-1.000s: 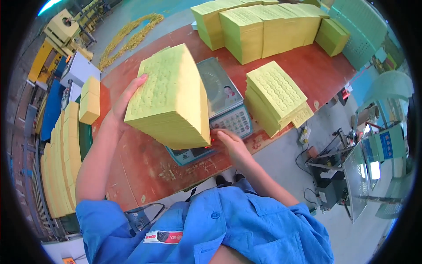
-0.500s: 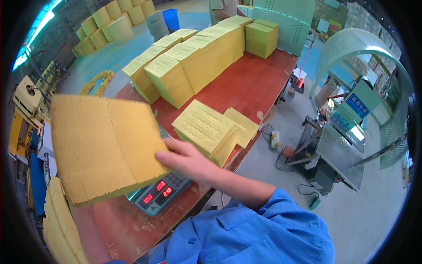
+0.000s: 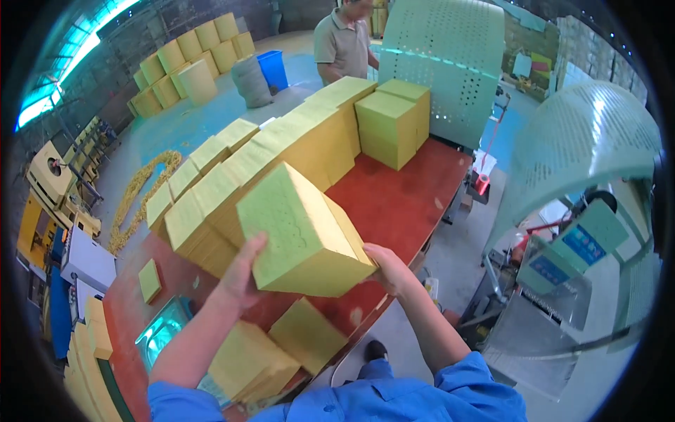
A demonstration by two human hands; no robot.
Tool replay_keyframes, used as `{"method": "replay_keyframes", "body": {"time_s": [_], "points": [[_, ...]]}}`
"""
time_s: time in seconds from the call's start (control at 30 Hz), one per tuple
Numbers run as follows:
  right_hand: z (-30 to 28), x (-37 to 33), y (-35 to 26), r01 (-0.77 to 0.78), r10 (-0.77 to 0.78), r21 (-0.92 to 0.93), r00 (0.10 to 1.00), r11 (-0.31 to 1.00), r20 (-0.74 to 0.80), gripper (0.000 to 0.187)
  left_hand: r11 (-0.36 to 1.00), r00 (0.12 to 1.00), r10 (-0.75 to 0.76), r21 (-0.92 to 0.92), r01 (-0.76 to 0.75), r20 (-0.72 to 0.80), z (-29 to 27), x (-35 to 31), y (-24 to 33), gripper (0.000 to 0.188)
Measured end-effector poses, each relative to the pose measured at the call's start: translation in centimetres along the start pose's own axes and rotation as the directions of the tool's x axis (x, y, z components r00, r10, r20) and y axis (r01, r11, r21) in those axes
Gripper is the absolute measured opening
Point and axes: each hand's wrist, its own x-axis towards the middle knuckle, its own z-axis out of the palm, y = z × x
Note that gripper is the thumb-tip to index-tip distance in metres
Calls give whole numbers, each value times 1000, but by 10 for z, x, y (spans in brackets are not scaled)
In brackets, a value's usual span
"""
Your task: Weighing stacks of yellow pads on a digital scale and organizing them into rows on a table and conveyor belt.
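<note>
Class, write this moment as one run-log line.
left hand: on yellow stack, left side; right hand: on its right side; stack: held tilted over red table; scale: on table

The red counter [image 3: 401,193] carries a long double row of yellow paper stacks [image 3: 271,144] along its far side, two blocks [image 3: 387,130] at the far right, a thin pad [image 3: 149,281] and shiny scale [image 3: 163,329] at left, and two lower stacks [image 3: 256,355] along the near edge.
</note>
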Motion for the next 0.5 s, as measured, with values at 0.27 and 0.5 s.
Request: {"method": "replay_keyframes", "body": {"time_s": [0.27, 0.5], "points": [[-153, 120, -36, -160, 156, -21, 980, 987, -126, 45, 974, 977, -208, -86, 211, 36, 82, 181, -47, 69], [-167, 134, -52, 240, -699, -799, 655, 552, -287, 41, 983, 981, -96, 139, 120, -170, 152, 287, -48, 79]]}}
